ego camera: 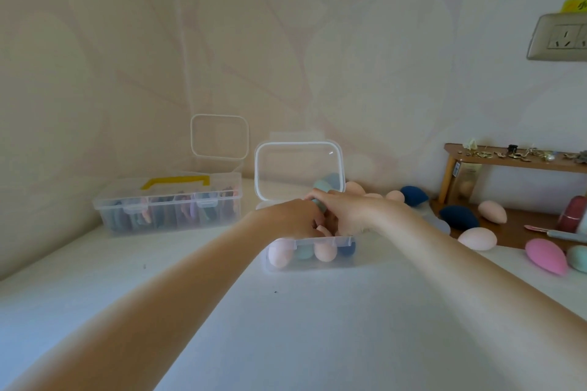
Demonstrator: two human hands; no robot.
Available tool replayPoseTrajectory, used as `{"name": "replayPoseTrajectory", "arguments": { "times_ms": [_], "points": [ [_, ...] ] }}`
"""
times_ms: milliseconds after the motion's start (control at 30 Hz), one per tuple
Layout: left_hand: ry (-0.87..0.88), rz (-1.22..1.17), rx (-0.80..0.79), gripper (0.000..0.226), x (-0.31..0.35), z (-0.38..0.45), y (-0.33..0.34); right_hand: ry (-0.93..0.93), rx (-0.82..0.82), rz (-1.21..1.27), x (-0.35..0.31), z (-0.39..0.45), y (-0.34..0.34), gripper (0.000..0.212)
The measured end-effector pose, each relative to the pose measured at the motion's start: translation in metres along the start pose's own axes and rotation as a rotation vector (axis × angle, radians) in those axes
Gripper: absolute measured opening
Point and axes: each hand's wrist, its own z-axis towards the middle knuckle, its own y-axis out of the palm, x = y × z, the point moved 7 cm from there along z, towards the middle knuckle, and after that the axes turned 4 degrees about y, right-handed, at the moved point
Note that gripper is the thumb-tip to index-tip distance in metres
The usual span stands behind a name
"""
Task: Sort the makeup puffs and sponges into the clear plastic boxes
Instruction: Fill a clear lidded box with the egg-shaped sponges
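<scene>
Your left hand (pixel 290 216) and right hand (pixel 344 211) meet over the open box (pixel 313 251) at the table's (pixel 286 327) centre, its lid (pixel 300 168) upright behind them. Both hands reach down into the box with fingers curled; whether they grip a sponge or only press on the contents cannot be told, as the fingertips are hidden among the sponges. Through the box's front wall you see 4 sponges in a row: pink (pixel 280 252), teal (pixel 303 252), peach (pixel 325 251) and navy (pixel 346 247). Loose sponges lie to your right, among them a navy sponge (pixel 459 216), a peach one (pixel 478 238) and a bright pink one (pixel 546 255). To your left stands a shut box with a yellow handle (pixel 175 181).
</scene>
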Motion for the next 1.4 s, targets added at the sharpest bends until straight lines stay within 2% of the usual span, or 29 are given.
{"name": "replayPoseTrajectory", "arguments": {
  "times_ms": [100,167,233,500,633,733,800,867,967,1067,1133,1200,1400],
  "points": [
    [-0.039,0.037,0.043,0.033,-0.001,0.003,-0.001,0.015,0.030,0.038,0.002,-0.001,0.000,0.047],
    [-0.061,0.035,0.079,0.027,-0.001,0.004,-0.002,0.015,0.054,-0.003,0.001,0.000,0.000,0.053],
    [-0.078,0.010,0.118,0.030,-0.001,0.003,-0.003,0.029,0.056,-0.041,0.002,0.004,0.003,0.060],
    [-0.112,0.020,0.184,0.038,-0.002,0.001,-0.008,0.039,0.103,0.102,0.013,0.020,0.007,0.045],
    [-0.149,-0.013,0.164,0.040,-0.003,0.001,-0.009,0.004,0.272,0.340,0.019,0.017,-0.012,0.038],
    [-0.160,-0.018,0.178,0.042,-0.003,0.000,-0.012,-0.017,0.398,0.701,0.023,0.013,-0.025,0.027],
    [-0.172,-0.071,0.191,0.043,-0.009,-0.003,-0.015,0.028,0.266,1.062,0.026,0.013,-0.017,0.025],
    [-0.165,-0.149,0.199,0.040,-0.016,-0.008,-0.020,0.035,0.078,1.250,0.024,0.013,-0.005,0.022],
    [-0.108,-0.237,0.204,0.026,-0.023,-0.018,-0.028,-0.003,-0.076,1.259,0.021,0.014,0.004,0.022],
    [-0.034,-0.345,0.199,0.025,-0.023,-0.030,-0.036,0.001,-0.178,1.294,0.019,0.018,0.007,0.033],
    [-0.004,-0.391,0.134,0.024,-0.021,-0.039,-0.034,0.046,-0.255,1.307,0.014,0.021,0.012,0.036],
    [-0.005,-0.397,0.071,0.024,-0.021,-0.046,-0.028,0.089,-0.299,1.288,0.010,0.023,0.016,0.032],
    [-0.036,-0.309,0.047,0.032,-0.034,-0.052,-0.018,0.068,-0.362,1.347,-0.004,0.029,0.024,0.034]
  ]
}}
